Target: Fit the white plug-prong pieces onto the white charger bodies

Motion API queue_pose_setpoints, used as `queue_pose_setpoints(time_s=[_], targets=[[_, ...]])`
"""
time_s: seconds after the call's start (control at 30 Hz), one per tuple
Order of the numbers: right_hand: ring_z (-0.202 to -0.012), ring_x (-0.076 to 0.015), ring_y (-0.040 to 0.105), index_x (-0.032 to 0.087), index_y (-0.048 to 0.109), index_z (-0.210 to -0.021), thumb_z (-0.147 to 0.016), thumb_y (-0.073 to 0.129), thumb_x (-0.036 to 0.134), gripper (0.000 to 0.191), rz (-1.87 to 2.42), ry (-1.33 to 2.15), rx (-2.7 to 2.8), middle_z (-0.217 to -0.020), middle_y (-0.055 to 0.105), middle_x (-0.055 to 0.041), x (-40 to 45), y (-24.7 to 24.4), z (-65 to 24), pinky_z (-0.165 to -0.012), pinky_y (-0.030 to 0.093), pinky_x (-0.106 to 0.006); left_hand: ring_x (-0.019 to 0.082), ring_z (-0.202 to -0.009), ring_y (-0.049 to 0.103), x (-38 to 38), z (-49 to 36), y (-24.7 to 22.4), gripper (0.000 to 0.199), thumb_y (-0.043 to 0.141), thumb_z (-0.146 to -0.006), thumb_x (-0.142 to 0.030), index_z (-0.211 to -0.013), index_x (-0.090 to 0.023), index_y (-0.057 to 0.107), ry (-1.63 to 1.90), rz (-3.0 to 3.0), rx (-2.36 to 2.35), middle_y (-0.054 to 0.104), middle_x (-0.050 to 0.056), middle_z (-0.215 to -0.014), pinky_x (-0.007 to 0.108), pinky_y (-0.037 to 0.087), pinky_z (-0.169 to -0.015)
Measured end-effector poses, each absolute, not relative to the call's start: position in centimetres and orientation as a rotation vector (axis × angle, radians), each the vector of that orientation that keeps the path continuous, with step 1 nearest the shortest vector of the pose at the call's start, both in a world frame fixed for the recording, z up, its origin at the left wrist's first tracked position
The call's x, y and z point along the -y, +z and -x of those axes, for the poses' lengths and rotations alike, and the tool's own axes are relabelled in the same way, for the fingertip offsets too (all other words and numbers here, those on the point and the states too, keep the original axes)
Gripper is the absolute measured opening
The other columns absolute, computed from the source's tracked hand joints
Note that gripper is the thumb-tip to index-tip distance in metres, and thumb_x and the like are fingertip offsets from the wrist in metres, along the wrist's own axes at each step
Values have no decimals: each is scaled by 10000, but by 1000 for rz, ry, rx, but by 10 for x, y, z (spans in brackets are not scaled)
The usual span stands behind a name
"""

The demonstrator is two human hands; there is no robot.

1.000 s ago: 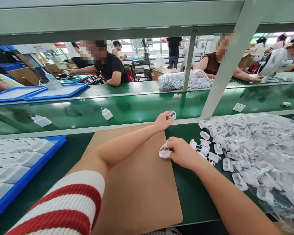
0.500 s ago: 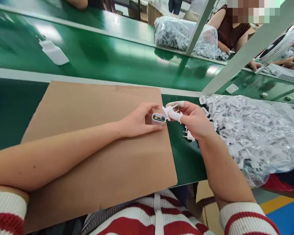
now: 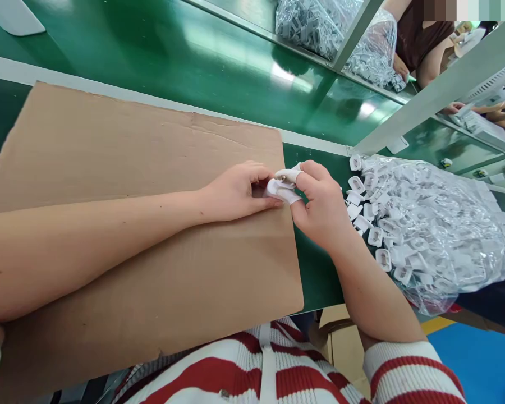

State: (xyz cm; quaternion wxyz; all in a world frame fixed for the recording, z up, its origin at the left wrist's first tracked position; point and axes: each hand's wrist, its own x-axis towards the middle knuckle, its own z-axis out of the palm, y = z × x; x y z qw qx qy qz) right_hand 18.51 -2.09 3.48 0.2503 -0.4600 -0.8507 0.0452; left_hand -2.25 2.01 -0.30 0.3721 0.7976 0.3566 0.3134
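Above the right edge of the cardboard sheet (image 3: 172, 275), my left hand (image 3: 235, 192) is closed around a white charger housing (image 3: 271, 187), most of it hidden by the fingers. My right hand (image 3: 323, 205), with white finger cots on thumb and forefinger, pinches a white plug cap (image 3: 284, 183) against the housing's end. Metal prongs show faintly between those fingertips. Whether cap and housing are fully joined is hidden. Just right of my right hand lie several loose white plug caps (image 3: 375, 237), spilling from a clear plastic bag (image 3: 454, 224).
A green conveyor (image 3: 160, 67) runs beyond the cardboard, with a white charger (image 3: 19, 17) at far left. A slanted metal post (image 3: 429, 92) rises at right. Across the line, a co-worker's hand (image 3: 399, 68) is beside another bag of white parts (image 3: 315, 25).
My right hand has brought the plug cap onto the housing's open end, which faced me before and is now covered. The view has shifted, and the charger on the conveyor sits farther left.
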Motion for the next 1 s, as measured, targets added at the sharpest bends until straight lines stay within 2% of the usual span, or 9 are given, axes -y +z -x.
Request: queue_pose_setpoints(time_s=[0.27, 0.53, 0.6, 0.67, 0.77, 0.83, 0.93, 1.0], targets=[[-769, -203, 461, 220, 594, -766, -727, 536, 35, 197, 1475, 60, 2297, -838, 486, -37, 18, 40, -170, -622, 300, -305, 207, -869, 593, -19, 22, -6, 318, 742, -863, -489, -904, -176, 705, 813, -1979, -942, 661, 24, -866, 308, 456, -767], [-717, -187, 484, 234, 559, -701, -684, 541, 62, 174, 1553, -10, 2236, -803, 532, -27, 22, 37, -167, -610, 306, -311, 206, -784, 581, -15, 17, -15, 310, 770, -863, -465, -798, -184, 658, 905, -2043, -979, 626, 25, -786, 339, 463, -754], [-744, -200, 526, 235, 598, -742, -698, 543, 66, 184, 1543, -20, 2199, -828, 572, -36, 25, 31, -167, -624, 336, -315, 217, -802, 602, -13, 18, -17, 278, 768, -889, -450, -877, -183, 693, 931, -2089, -965, 658, 38, -824, 356, 484, -780], [-785, -217, 582, 237, 664, -865, -754, 554, 87, 216, 1530, 22, 2140, -869, 634, -46, 26, 25, -168, -641, 374, -317, 240, -893, 646, -12, 20, -18, 283, 762, -918, -427, -1063, -188, 721, 961, -2130, -926, 722, 69, -973, 373, 517, -835], [-833, -236, 665, 240, 672, -1210, -859, 591, 173, 366, 1539, 191, 2021, -949, 731, -42, 27, 17, -171, -670, 437, -321, 256, -1027, 679, -12, 24, -19, 333, 691, -1005, -402, -1282, -217, 687, 943, -2235, -874, 759, 88, -1161, 391, 534, -937], [-886, -250, 705, 223, 598, -1380, -881, 610, 202, 500, 1541, 268, 1978, -1016, 766, -49, 27, 15, -172, -733, 487, -340, 258, -996, 685, -13, 27, -17, 301, 609, -1069, -428, -1259, -211, 695, 867, -2395, -878, 775, 88, -1108, 403, 529, -934], [-981, -280, 718, 188, 587, -1412, -870, 599, 156, 543, 1549, 261, 2005, -1095, 764, -94, 29, 15, -169, -841, 524, -383, 279, -910, 681, -16, 30, -12, 400, 508, -1113, -498, -1241, -164, 687, 742, -2741, -919, 772, 113, -1026, 420, 520, -825], [-1009, -287, 711, 187, 613, -1383, -865, 584, 124, 523, 1565, 250, 2047, -1121, 749, -114, 30, 19, -167, -854, 532, -384, 290, -887, 681, -17, 32, -9, 440, 459, -1129, -497, -1265, -136, 671, 711, -2952, -935, 774, 141, -1072, 426, 506, -764]])
